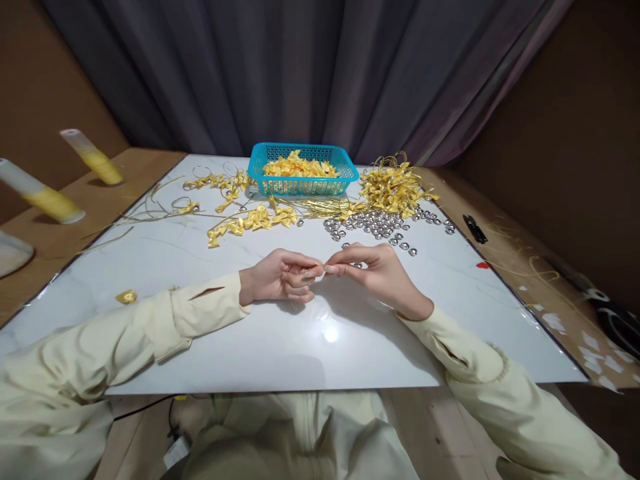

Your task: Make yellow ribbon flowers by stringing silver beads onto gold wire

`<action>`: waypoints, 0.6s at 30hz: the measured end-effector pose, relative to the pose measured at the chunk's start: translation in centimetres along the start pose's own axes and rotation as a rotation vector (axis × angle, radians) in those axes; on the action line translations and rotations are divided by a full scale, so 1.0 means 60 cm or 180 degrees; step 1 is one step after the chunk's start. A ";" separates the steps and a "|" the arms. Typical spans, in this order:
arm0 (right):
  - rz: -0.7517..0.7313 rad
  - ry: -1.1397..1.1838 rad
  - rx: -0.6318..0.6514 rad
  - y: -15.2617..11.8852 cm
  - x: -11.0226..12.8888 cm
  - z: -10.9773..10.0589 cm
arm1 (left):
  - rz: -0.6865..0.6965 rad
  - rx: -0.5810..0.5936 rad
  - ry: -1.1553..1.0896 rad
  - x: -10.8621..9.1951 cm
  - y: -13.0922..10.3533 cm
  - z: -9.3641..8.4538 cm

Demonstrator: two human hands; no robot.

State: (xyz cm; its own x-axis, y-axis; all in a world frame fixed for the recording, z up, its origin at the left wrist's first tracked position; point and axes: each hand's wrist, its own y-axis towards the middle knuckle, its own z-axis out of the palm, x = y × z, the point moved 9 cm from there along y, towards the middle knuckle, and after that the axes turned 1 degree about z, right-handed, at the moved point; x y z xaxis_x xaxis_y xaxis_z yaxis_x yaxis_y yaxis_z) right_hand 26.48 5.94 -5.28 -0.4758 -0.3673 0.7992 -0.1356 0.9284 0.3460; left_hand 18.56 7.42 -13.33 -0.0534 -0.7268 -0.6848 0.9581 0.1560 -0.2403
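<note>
The left hand [285,275] and right hand [383,273] meet, fingertips pinched together, contents unclear, near glossy yellow satin bows [260,219].

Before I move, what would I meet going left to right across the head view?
Nearer yellow spool → gold leaf-shaped piece → left hand → right hand → small black tool → black-handled scissors. The basket and piles overlap the hands' span, so they are left out.
</note>
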 end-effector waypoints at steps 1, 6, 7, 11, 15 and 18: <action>0.0023 0.0018 0.0007 0.000 0.000 -0.001 | 0.0065 0.0017 0.0007 -0.002 0.000 0.000; 0.0200 0.0218 0.0003 0.000 -0.008 -0.005 | 0.0315 0.0088 0.0122 -0.011 0.000 0.001; 0.0233 0.0258 -0.0008 0.001 -0.010 -0.006 | 0.0315 0.0093 0.0162 -0.011 0.000 0.002; 0.0263 0.0327 0.0021 0.002 -0.014 -0.003 | 0.0269 0.0070 0.0250 -0.009 0.000 0.003; 0.0088 0.0146 0.0026 0.001 -0.005 0.001 | 0.0247 0.0083 0.0276 -0.007 0.000 0.003; -0.0142 -0.0136 -0.0064 -0.002 0.007 -0.002 | 0.0234 0.0114 0.0282 -0.005 -0.001 0.003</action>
State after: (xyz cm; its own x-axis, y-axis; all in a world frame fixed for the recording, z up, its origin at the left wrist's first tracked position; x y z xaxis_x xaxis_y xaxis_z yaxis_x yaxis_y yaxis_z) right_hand 26.42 5.67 -4.93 -0.5063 -0.4050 0.7613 -0.1402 0.9098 0.3908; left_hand 18.58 7.51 -13.02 -0.0058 -0.6520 -0.7582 0.9697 0.1815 -0.1635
